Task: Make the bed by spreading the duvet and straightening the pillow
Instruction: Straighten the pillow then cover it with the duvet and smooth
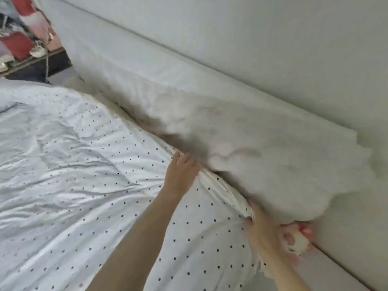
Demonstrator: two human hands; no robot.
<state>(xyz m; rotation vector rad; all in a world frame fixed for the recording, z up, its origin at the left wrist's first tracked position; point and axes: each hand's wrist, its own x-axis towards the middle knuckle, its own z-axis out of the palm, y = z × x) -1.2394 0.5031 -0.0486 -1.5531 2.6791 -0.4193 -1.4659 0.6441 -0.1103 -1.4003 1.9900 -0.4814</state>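
A white duvet with small black dots covers the bed across the left and bottom. A white pillow, blurred by motion, lies along the wall beside the duvet's upper edge. My left hand rests on the duvet's edge, fingers curled over the hem where it meets the pillow. My right hand, blurred, grips the duvet's edge near its corner, below the pillow's near end. A pink and white piece of fabric shows just beyond that hand.
A pale wall runs diagonally along the far side of the bed. A shelf with red, pink and white items stands at the top left, with a cord hanging from it.
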